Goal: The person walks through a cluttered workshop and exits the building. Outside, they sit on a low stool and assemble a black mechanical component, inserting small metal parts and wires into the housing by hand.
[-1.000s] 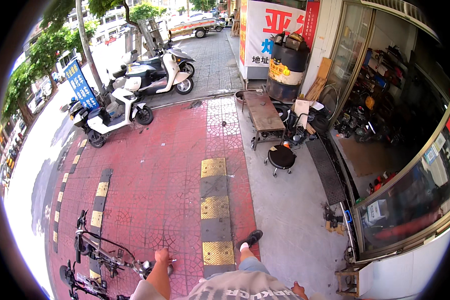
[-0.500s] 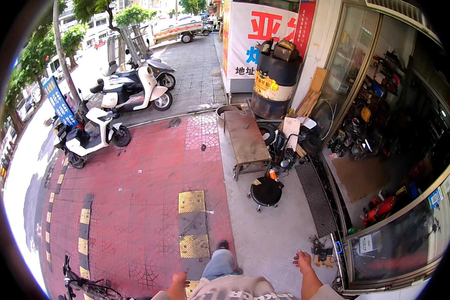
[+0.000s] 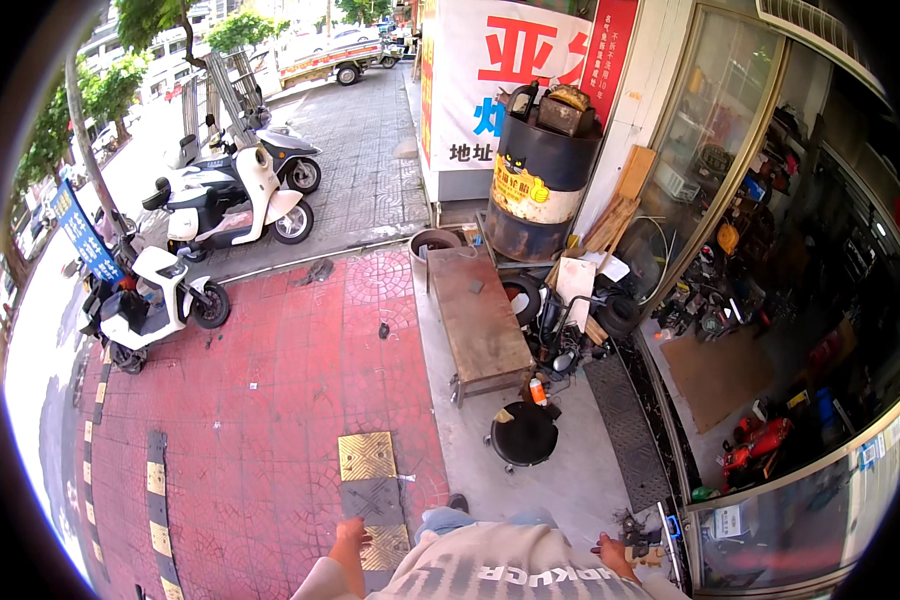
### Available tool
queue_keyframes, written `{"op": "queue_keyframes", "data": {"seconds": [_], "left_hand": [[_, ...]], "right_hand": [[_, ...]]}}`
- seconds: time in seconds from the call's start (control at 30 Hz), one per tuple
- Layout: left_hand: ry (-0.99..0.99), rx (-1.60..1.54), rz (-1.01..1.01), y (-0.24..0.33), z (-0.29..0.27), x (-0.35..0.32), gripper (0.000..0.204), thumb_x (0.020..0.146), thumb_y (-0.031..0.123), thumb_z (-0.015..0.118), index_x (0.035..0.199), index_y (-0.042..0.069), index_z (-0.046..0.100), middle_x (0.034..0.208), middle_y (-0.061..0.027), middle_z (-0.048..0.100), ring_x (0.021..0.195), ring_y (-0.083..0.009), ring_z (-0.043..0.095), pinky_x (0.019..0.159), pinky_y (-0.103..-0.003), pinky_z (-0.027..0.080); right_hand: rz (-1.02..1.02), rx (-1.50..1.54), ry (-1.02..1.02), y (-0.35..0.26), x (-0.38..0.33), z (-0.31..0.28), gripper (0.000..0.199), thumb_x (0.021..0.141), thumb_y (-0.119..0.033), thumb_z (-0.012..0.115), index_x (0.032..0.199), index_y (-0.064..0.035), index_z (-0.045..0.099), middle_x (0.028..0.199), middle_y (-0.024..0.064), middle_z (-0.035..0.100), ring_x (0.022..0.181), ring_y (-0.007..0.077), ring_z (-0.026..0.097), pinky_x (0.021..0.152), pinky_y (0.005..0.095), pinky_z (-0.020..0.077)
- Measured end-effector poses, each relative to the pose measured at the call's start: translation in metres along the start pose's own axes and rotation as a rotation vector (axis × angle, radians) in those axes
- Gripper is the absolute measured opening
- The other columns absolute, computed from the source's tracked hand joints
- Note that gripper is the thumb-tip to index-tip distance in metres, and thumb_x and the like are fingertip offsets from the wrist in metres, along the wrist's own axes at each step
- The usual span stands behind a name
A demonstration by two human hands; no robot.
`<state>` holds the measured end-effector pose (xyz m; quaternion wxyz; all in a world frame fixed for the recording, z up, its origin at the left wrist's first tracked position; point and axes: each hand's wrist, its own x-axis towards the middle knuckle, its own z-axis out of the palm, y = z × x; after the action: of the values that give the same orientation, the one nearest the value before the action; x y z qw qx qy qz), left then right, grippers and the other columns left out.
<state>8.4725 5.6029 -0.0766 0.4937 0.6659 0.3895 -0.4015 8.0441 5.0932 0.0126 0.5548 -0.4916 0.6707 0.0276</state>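
My left hand (image 3: 349, 541) hangs at my side near the bottom edge, fingers loosely apart, holding nothing, over the yellow tactile paving (image 3: 367, 456). My right hand (image 3: 610, 555) swings low on the other side, near small dark tools (image 3: 638, 538) on the ground; whether it holds anything is unclear. My shoe (image 3: 458, 502) steps on the grey pavement. A round black stool (image 3: 525, 434) and a low brown metal bench (image 3: 478, 318) stand just ahead of me.
A black and yellow barrel (image 3: 538, 185) stands by the shop wall, with tyres and boards (image 3: 580, 290) beside it. White scooters (image 3: 235, 195) (image 3: 150, 305) are parked on the left. A glass shopfront (image 3: 800, 300) runs along the right. Red brick paving (image 3: 280, 400) lies left of me.
I have walked forward along the pavement: the bench, stool and barrel are closer. My arms have swung, and my legs have changed stride.
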Motion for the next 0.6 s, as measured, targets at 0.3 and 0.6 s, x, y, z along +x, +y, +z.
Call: {"op": "queue_keyframes", "data": {"seconds": [0.3, 0.6], "left_hand": [[-0.021, -0.109, 0.196, 0.122, 0.001, 0.032, 0.049, 0.1, 0.028, 0.054, 0.142, 0.003, 0.05, 0.131, -0.0266, 0.059, 0.097, -0.0443, 0.068, 0.074, -0.057, 0.055], [-0.061, 0.214, -0.063, 0.057, 0.026, 0.031, 0.054, 0.1, 0.032, 0.052, 0.146, 0.004, 0.045, 0.132, -0.0242, 0.058, 0.107, -0.0433, 0.065, 0.085, -0.06, 0.054]], "right_hand": [[-0.003, 0.119, -0.037, -0.05, 0.043, 0.047, 0.047, 0.102, -0.046, 0.055, 0.112, 0.0001, 0.058, 0.096, 0.0187, 0.071, 0.061, 0.0255, 0.067, 0.047, 0.0364, 0.0466], [0.024, 0.071, 0.031, -0.06, 0.053, 0.048, 0.05, 0.101, -0.048, 0.055, 0.12, -0.0025, 0.062, 0.108, 0.0166, 0.072, 0.079, 0.0271, 0.072, 0.061, 0.0388, 0.0541]]}}
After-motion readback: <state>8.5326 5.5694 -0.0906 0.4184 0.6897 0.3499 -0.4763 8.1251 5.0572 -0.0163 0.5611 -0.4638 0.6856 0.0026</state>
